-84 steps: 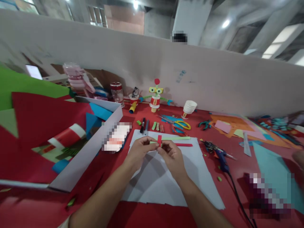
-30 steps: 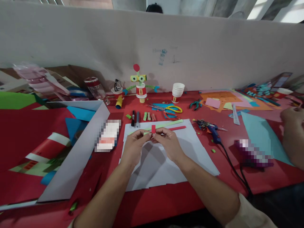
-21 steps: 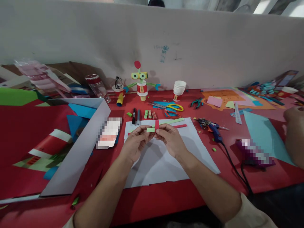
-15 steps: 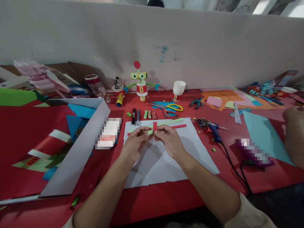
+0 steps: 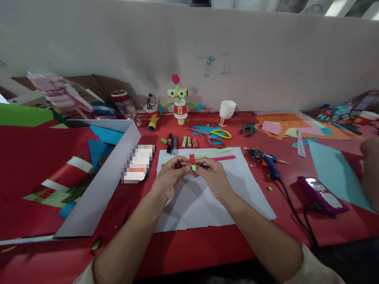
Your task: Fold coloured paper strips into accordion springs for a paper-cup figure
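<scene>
My left hand (image 5: pixel 168 178) and my right hand (image 5: pixel 214 176) meet above white paper sheets (image 5: pixel 217 205), fingertips pinched together. Between them is a small folded piece of red and green paper strips; a red end (image 5: pixel 192 159) stands up and a light green fold (image 5: pixel 194 168) shows below it. From behind my fingers a long green paper strip (image 5: pixel 217 152) and a long red paper strip (image 5: pixel 225 157) run out to the right. Just beyond the sheets lie folded paper springs (image 5: pixel 189 142), a black marker (image 5: pixel 169 144) and scissors (image 5: pixel 217 133).
A hot glue gun (image 5: pixel 271 163) with a black cord lies right of the sheets, near a purple device (image 5: pixel 322 195). To the left stands an open white box (image 5: pixel 102 187). A paper-cup robot (image 5: pixel 180 108) and stacked cups (image 5: pixel 227 110) stand behind. Another person's arm (image 5: pixel 371 173) shows at far right.
The green strip has been folded across the red one; its fold now lies below the upright red end. Both hands keep their pinch. The whole view has shifted slightly.
</scene>
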A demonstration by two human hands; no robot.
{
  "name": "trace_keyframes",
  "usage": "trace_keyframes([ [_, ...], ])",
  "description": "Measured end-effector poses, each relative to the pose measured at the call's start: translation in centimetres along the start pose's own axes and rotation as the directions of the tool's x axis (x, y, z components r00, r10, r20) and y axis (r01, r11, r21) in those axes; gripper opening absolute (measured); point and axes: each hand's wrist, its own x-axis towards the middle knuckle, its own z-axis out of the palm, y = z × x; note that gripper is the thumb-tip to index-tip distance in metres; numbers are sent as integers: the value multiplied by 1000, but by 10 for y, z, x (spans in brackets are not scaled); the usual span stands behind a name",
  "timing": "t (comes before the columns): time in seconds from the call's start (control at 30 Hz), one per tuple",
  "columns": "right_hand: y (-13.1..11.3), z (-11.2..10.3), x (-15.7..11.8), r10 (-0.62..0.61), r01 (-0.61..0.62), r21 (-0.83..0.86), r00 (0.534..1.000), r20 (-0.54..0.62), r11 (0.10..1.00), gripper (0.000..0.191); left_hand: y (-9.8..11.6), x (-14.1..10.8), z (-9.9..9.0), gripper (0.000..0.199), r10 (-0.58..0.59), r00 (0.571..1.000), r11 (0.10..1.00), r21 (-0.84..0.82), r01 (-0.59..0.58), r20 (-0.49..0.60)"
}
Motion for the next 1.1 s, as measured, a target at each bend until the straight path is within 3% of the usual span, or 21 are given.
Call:
trace_keyframes([
  [0.4,1,0,0,-62,64,-37,997,51,997,8,7,1,-4,26,10,999,998,65,-13,36],
  [0.53,-1,1,0,-25,24,-32,999,-41,999,5,7,-4,1,23,27,998,998,60,-31,57],
  [0.63,-2,0,1,-42,36,-55,993,-114,998,5,8,-9,9,35,77,995,993,89,-83,69],
  [0.83,1,-1,2,-39,35,-46,995,-88,998,5,3,-13,19,11,141,990,987,82,-140,-9],
  [1.1,-1,0,1,-15,15,-18,999,-34,1000,6,1,-11,18,8,155,984,983,112,-145,-91],
])
